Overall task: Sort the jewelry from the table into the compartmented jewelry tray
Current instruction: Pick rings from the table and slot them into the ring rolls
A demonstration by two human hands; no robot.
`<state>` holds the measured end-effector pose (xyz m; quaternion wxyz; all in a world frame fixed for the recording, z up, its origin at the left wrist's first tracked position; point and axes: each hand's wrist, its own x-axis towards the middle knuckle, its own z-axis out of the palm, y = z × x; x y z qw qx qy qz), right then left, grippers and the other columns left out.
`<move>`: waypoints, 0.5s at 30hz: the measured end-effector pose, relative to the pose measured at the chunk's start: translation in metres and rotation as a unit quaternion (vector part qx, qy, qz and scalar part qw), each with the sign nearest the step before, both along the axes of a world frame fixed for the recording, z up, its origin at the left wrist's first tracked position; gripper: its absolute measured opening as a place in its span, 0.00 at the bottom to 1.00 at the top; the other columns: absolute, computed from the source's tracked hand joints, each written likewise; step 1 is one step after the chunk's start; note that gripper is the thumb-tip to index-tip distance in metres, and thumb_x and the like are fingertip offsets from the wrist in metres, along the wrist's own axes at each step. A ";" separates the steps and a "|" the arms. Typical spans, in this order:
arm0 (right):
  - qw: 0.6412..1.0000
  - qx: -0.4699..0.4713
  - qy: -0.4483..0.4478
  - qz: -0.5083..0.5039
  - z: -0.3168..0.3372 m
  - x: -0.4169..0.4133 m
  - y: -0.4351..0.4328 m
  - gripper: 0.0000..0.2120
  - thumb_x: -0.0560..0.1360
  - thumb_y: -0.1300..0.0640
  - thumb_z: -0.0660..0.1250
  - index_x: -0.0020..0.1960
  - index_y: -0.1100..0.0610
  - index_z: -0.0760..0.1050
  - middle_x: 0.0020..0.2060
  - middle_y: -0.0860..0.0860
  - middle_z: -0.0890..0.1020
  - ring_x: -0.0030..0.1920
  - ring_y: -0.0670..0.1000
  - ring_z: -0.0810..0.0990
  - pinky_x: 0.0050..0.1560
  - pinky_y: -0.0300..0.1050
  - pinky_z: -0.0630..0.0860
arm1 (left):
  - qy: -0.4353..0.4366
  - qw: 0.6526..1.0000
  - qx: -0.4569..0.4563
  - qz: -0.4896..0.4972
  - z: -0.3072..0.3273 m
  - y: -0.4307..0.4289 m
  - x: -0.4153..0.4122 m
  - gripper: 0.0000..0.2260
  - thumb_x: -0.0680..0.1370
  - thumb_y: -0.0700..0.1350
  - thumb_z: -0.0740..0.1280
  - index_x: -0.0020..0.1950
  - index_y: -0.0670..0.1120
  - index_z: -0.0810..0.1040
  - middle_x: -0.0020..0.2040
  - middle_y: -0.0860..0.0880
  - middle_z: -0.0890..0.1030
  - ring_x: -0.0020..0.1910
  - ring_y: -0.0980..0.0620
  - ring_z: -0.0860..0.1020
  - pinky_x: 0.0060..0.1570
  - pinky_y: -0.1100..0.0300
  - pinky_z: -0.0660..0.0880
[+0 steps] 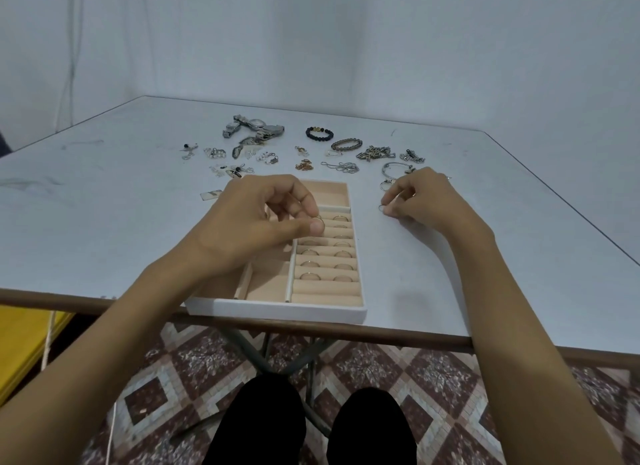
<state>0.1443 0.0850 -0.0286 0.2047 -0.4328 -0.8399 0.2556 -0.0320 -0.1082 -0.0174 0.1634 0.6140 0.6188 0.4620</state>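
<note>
Gold ring in curled left hand

The left hand hid the tray's left compartments and part of the ring it pinched. The fingers of the right hand covered most of a thin wire loop. The small silver pieces toward the worktop's far edge were too small to tell apart.

The jewelry tray sits at the table's near edge, loose jewelry behind it.
</note>
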 end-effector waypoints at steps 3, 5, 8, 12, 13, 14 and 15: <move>0.999 -0.023 -0.028 0.008 0.003 -0.003 0.001 0.03 0.72 0.63 0.71 0.42 0.57 0.79 0.30 0.49 0.77 0.32 0.48 0.77 0.35 0.39 0.70 | -0.017 1.000 0.000 0.002 -0.001 0.002 0.001 0.06 0.68 0.43 0.76 0.41 0.45 0.81 0.35 0.50 0.80 0.32 0.59 0.74 0.28 0.74 0.67; 0.997 -0.029 -0.074 0.003 0.006 -0.010 0.003 0.01 0.73 0.63 0.69 0.43 0.59 0.78 0.31 0.49 0.77 0.33 0.50 0.74 0.35 0.39 0.68 | -0.015 1.000 0.000 0.004 -0.003 0.003 0.000 0.06 0.69 0.44 0.76 0.41 0.45 0.81 0.36 0.48 0.81 0.33 0.59 0.74 0.30 0.75 0.67; 0.990 -0.025 -0.136 -0.009 0.007 -0.019 0.006 0.03 0.71 0.63 0.62 0.42 0.56 0.71 0.38 0.57 0.77 0.37 0.53 0.69 0.38 0.46 0.67 | -0.017 1.000 0.002 0.007 -0.004 0.004 0.000 0.06 0.69 0.45 0.76 0.41 0.45 0.81 0.35 0.49 0.80 0.31 0.60 0.74 0.30 0.75 0.66; 0.995 -0.015 -0.101 -0.015 0.006 -0.015 0.005 0.03 0.70 0.64 0.65 0.42 0.58 0.73 0.39 0.60 0.79 0.35 0.52 0.70 0.37 0.43 0.68 | -0.021 1.000 0.013 0.011 -0.004 0.002 0.001 0.06 0.69 0.45 0.76 0.41 0.45 0.81 0.36 0.48 0.81 0.32 0.59 0.74 0.29 0.74 0.67; 0.997 -0.014 -0.075 -0.012 0.005 -0.011 0.005 0.02 0.70 0.64 0.67 0.42 0.59 0.75 0.36 0.55 0.78 0.33 0.51 0.72 0.36 0.41 0.69 | -0.022 1.000 0.016 0.014 -0.004 0.001 0.001 0.06 0.69 0.44 0.76 0.41 0.45 0.81 0.36 0.48 0.81 0.32 0.58 0.75 0.29 0.73 0.68; 0.999 -0.015 -0.047 -0.010 0.004 -0.008 0.003 0.03 0.70 0.63 0.69 0.43 0.60 0.76 0.33 0.51 0.78 0.32 0.48 0.73 0.34 0.39 0.69 | -0.023 0.999 0.019 0.017 -0.004 0.001 0.000 0.06 0.69 0.45 0.76 0.41 0.45 0.81 0.36 0.49 0.81 0.33 0.58 0.75 0.30 0.73 0.69; 1.000 -0.015 -0.025 -0.007 0.004 -0.005 0.002 0.04 0.70 0.63 0.71 0.43 0.59 0.77 0.32 0.48 0.77 0.31 0.46 0.74 0.33 0.39 0.69 | -0.025 0.999 0.022 0.020 -0.004 0.000 -0.001 0.06 0.69 0.45 0.76 0.41 0.46 0.81 0.36 0.50 0.81 0.34 0.57 0.76 0.32 0.71 0.70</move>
